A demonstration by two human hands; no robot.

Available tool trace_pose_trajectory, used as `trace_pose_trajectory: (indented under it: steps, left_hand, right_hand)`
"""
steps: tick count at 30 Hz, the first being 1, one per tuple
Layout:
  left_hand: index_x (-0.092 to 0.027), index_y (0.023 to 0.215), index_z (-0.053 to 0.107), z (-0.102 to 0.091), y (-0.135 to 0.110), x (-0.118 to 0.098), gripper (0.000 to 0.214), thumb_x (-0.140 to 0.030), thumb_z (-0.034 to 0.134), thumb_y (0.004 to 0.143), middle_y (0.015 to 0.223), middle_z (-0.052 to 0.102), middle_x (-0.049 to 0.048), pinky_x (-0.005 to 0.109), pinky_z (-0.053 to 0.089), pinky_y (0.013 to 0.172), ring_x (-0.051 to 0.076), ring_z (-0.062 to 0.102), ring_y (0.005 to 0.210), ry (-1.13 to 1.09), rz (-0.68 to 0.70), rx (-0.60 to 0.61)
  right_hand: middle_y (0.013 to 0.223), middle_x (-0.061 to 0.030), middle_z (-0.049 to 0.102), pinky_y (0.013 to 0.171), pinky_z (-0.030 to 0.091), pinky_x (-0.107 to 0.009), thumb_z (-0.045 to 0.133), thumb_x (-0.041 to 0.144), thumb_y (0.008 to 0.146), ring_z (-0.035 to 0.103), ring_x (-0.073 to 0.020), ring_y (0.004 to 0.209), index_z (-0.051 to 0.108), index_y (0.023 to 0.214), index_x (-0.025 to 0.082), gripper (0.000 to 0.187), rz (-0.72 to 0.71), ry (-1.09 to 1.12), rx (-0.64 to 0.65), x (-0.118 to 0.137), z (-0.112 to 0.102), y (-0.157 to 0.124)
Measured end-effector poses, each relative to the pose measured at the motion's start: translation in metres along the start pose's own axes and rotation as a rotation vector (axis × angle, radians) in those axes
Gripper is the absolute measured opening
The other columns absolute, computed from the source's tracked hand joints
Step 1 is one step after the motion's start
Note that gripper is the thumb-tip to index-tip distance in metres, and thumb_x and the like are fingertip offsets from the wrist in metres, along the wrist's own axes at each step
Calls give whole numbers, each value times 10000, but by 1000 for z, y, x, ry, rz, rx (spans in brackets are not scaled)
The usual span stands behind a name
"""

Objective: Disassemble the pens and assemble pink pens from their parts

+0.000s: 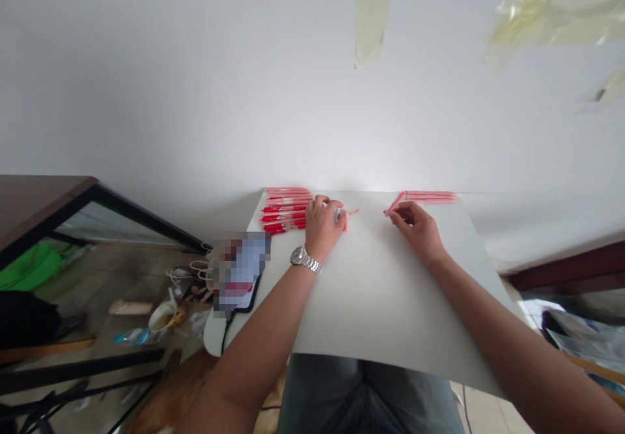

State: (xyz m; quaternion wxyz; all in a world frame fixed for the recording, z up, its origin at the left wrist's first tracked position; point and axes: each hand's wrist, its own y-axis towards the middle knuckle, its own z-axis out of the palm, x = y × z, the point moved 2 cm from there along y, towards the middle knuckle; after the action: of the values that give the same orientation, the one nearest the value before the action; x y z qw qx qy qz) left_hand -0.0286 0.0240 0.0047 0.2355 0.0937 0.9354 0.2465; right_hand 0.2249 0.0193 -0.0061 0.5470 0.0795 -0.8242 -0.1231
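My left hand (322, 222), with a metal watch on its wrist, is closed with fingertips and thumb around a short pink pen part (346, 222); a greyish clear bit shows by the thumb. Just beyond it on the table lies a small thin pink piece (354, 211). My right hand (416, 224) pinches a slim pink pen barrel (395, 203), tilted up to the right. Left of my left hand lies a row of red and pink pens (284, 210), partly hidden by that hand. Several pink barrels (430, 196) lie side by side beyond my right hand.
The white table (371, 291) stands against a white wall. A phone (244, 271) with a cable rests at its left edge. A dark-framed desk (49, 203) stands to the left. On the floor are a cup (163, 315), cables and a green item (32, 267).
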Motion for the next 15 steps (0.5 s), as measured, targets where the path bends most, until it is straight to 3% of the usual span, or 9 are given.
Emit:
trace_pose_trajectory:
  steps: [5,15]
  left_hand:
    - [-261,1053,751,0,0,0,155,-263,681,914,1147,585,112,477,443,996,309,538,1090,10,3,4]
    - [-267,1017,773,-2,0,-3,129,-305,704,915,1123,597,107,468,452,956,299,545,1045,14,2,-6]
  right_hand:
    - [673,15,595,597,425,-297,686,532,889,495,-140,581,703,930,234,301,2,-188,18,5,-3,-2]
    - [711,5,603,605,422,-292,658,576,909,499,-144,617,688,962,225,356,-40,-128,15,7,-1,-4]
